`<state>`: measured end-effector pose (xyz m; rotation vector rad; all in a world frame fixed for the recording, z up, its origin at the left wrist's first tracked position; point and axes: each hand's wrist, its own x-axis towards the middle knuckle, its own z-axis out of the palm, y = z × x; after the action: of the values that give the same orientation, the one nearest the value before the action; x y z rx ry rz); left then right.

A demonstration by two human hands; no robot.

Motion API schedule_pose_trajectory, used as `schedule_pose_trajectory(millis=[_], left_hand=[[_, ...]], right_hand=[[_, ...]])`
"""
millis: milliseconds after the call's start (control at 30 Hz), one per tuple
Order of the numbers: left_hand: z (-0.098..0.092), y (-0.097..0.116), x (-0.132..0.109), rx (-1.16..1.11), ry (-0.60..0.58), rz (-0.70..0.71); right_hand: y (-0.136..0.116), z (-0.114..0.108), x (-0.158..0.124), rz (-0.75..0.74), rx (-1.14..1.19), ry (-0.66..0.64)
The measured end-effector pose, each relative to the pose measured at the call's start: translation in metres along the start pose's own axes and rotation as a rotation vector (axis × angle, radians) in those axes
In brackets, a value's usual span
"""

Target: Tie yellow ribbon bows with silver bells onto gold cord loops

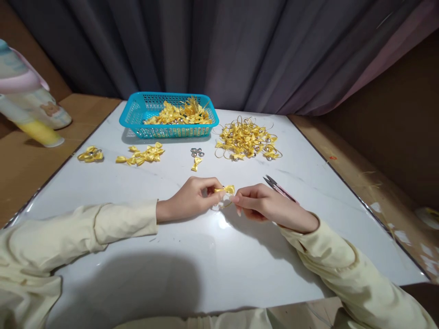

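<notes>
Between thumb and fingers, my left hand [200, 195] pinches a yellow ribbon bow [229, 188] above the middle of the table. A thin gold cord [226, 205] loops below the bow toward my right hand [259, 202]. The right thumb and forefinger are closed together at the cord; exactly how they grip it is too small to see. Just beyond the right hand lies a pair of thread snips [274, 183], blades pointing away to the left. Past the left hand sit a single yellow bow [196, 164] and several silver beads [197, 152].
A blue basket [168, 132] with yellow bows stands at the back. Right of it is a pile of corded bows [245, 139]. Loose bows [142, 154] and a small bundle [91, 154] lie left. Bottles [51, 109] stand beyond the white table's [171, 274] left edge.
</notes>
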<state>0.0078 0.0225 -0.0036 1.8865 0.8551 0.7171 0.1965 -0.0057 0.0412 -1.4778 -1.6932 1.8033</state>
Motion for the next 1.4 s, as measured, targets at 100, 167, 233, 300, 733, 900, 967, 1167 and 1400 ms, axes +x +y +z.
schedule_pose_trajectory(millis=[100,167,233,300,733,900,967,1167,1400], left_hand=[[0.000,-0.001,0.001,-0.078,-0.011,-0.025],[0.000,-0.001,0.001,-0.095,-0.016,-0.028],[0.000,-0.001,0.000,-0.091,-0.018,-0.022],[-0.001,-0.001,0.000,-0.080,-0.015,-0.018],[0.000,0.003,0.000,0.068,0.029,0.012],[0.001,0.002,0.001,0.038,0.014,-0.033],[0.001,0.002,0.001,0.011,0.005,-0.051],[0.002,0.002,0.002,0.015,-0.006,-0.069],[0.001,0.002,0.003,0.039,-0.001,-0.088]], right_hand=[[0.002,0.001,0.000,-0.038,-0.045,0.005],[0.001,0.002,0.000,-0.052,-0.057,0.001],[0.000,0.002,-0.001,-0.057,-0.061,-0.002],[-0.001,0.002,-0.002,-0.060,-0.074,0.008],[0.006,0.014,-0.005,-0.363,-0.713,0.504],[0.019,0.021,-0.001,-0.584,-1.045,0.751],[0.022,0.021,0.002,-0.651,-1.164,0.811],[0.020,0.019,0.003,-0.795,-1.397,0.743],[0.019,0.016,0.004,-0.840,-1.458,0.700]])
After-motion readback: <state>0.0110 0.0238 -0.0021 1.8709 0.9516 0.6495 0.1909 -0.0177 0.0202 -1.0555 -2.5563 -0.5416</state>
